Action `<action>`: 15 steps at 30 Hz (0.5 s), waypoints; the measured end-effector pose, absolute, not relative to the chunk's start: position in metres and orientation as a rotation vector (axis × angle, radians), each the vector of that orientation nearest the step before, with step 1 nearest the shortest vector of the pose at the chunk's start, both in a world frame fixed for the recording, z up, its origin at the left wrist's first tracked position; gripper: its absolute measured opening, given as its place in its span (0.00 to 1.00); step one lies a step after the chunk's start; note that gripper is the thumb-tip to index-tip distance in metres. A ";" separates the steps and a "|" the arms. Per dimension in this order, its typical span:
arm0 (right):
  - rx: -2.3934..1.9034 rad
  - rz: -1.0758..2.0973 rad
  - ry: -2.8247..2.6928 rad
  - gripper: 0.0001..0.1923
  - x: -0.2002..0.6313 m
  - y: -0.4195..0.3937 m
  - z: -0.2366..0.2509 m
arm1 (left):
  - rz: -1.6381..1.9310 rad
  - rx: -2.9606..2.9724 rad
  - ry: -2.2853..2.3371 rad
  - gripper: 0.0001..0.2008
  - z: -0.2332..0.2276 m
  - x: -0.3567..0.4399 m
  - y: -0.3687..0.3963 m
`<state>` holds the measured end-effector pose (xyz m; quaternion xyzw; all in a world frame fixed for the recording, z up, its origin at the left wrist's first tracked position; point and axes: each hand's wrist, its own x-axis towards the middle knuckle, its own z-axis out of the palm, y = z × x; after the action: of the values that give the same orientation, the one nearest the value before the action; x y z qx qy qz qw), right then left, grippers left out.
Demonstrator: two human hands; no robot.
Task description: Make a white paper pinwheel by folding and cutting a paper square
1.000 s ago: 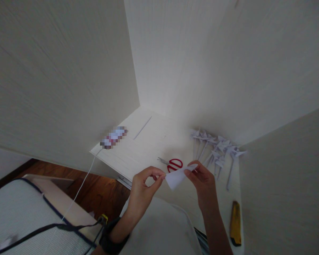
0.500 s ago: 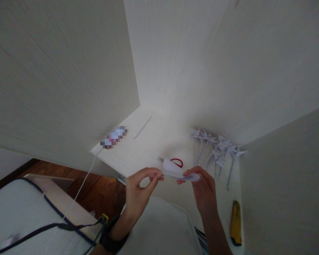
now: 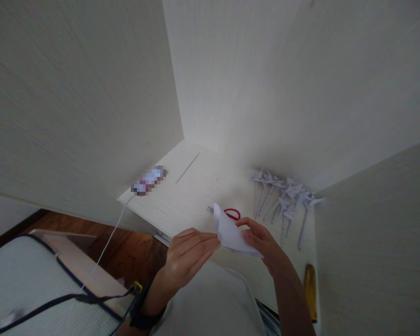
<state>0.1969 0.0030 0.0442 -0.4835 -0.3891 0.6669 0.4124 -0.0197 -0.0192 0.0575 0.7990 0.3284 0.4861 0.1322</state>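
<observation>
Foreground: your lap, covered in pale cloth (image 3: 210, 303), fills the bottom of the view, with a dark strap (image 3: 56, 303) lying across a cushion (image 3: 24, 289) at lower left.
Left hand: your left hand (image 3: 187, 254), a dark band on its wrist, has its fingers laid together and touches the left edge of the paper (image 3: 231, 233).
Right hand: your right hand (image 3: 262, 242) is closed on the paper from the right, thumb on top and fingers beneath.
Paper: a white folded sheet, held between both hands above the near edge of the bench (image 3: 182, 200), tilted with one corner pointing up.
Knife: a yellow knife (image 3: 310, 291) lies on the bench just right of your right forearm.
Scissors: red-handled scissors (image 3: 231, 213) lie on the bench just beyond the paper, partly hidden by it.
Pinwheels: a cluster of white paper pinwheels (image 3: 287, 198) on sticks lies to the right of the scissors, near the wall.
Phone: a phone (image 3: 149, 180) rests at the bench's left edge, a white cable (image 3: 108, 242) running from it down toward the wood floor (image 3: 101, 238).
Strip: a thin strip (image 3: 188, 168) lies further back, near the corner.
Walls: pale panels (image 3: 266, 93) close in the bench on three sides.
</observation>
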 end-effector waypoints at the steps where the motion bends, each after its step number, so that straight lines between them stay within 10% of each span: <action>1: -1.207 1.726 -0.993 0.21 0.197 0.002 0.043 | 1.393 2.343 0.928 0.13 0.059 -0.020 -0.019; 15: -1.090 1.810 -1.019 0.16 0.188 0.001 0.049 | 1.434 1.668 1.210 0.08 0.069 -0.004 -0.018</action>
<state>0.1883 0.0015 0.0490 -0.4282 -0.4006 0.7115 0.3873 -0.0042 -0.0177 0.0692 0.6318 0.4581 0.5429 0.3103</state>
